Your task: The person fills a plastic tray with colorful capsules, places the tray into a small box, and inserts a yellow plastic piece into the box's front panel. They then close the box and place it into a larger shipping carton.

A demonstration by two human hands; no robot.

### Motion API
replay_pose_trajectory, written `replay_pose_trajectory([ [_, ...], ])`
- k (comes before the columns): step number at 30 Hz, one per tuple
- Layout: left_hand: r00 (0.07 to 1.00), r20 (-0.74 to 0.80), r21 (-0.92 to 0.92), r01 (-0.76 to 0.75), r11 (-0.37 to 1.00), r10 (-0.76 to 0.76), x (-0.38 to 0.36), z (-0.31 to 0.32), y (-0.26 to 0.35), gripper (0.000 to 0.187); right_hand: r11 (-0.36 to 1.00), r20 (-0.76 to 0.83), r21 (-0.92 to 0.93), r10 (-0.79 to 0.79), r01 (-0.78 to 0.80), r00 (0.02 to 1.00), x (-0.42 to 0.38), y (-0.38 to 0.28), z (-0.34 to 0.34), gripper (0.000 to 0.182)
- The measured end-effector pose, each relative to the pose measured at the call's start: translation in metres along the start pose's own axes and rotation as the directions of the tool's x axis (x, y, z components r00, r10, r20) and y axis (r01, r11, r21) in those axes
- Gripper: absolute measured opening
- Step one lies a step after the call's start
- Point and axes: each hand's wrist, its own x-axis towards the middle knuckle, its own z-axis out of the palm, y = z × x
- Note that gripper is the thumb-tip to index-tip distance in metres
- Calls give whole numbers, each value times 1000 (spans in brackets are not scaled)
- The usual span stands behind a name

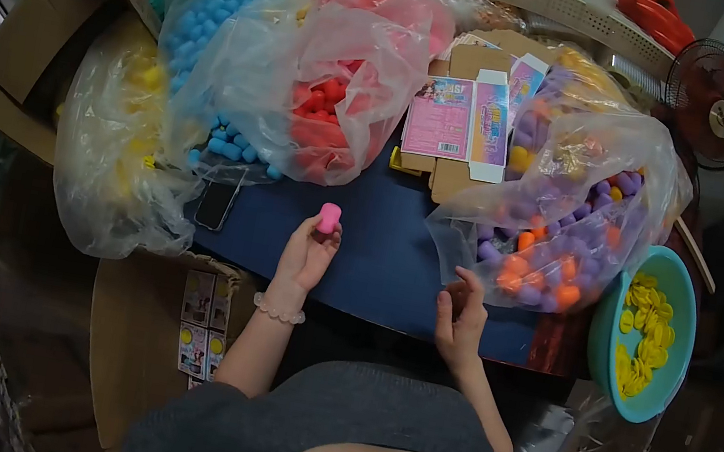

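A small pink plastic piece (329,218), rounded at its ends, is held up in the fingers of my left hand (310,254), over the front of the blue tabletop (374,266). My right hand (460,324) holds nothing, its fingers apart, near the front edge of a clear bag (457,232) of purple, orange and yellow pieces. Beyond my left hand stands a bag of red pieces (320,102). Beside it are blue pieces (211,14) in another clear bag, some of them at its mouth near the table surface.
Flat printed cartons (442,120) lie at the back. A teal basin (688,328) with yellow discs stands at right, a fan (722,104) behind it. At left are a bag of yellow pieces (109,136), a phone (216,205) and an open cardboard box (126,321) holding small boxes.
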Motion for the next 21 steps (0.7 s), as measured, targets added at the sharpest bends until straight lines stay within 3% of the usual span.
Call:
replay_pose_trajectory([
  [1, 1000, 6, -31, 6, 1000, -6, 3, -1, 5, 31, 1000, 4, -10, -2, 2, 1000, 0, 0, 0, 39],
  [3, 992, -11, 10, -124, 992, 124, 18, 12, 18, 30, 1000, 1, -4, -5, 5, 1000, 4, -3, -2, 39],
  [6, 841, 201, 234, -539, 809, 502, 56, 56, 40, 25, 1000, -11, -13, -18, 17, 1000, 10, -8, -5, 38],
  [8, 786, 311, 419, -618, 665, 534, 77, 102, 50, 28, 999, -43, -35, -12, 11, 999, 11, -13, -8, 38],
  [10, 851, 301, 581, -522, 624, 431, 106, 115, 58, 35, 999, -18, -41, -18, 18, 1000, 8, -20, -11, 37],
  [12, 865, 314, 620, -498, 606, 391, 70, 156, 42, 42, 998, -31, -60, -16, 14, 999, 4, -26, -16, 37],
  [14, 673, 444, 486, -735, 473, 591, 84, 148, 17, 41, 992, -126, -123, -6, -10, 992, -3, -25, -26, 37],
  [16, 318, 635, 453, -892, -5, 704, 81, 122, -4, 40, 970, -112, -216, -134, 107, 985, -7, -22, -43, 32],
  [18, 204, 636, 488, -854, -182, 744, 27, 125, -50, 38, 951, -206, -305, -123, 56, 971, -17, -17, -73, 29],
  [19, 221, 648, 477, -864, -163, 729, 16, 115, -70, 38, 932, -242, -359, -137, 42, 960, -21, -14, -89, 25],
  [21, 153, 813, 313, -928, -200, 562, -2, 95, -102, 41, 905, -367, -416, -81, -86, 927, -31, -21, -129, 19],
])
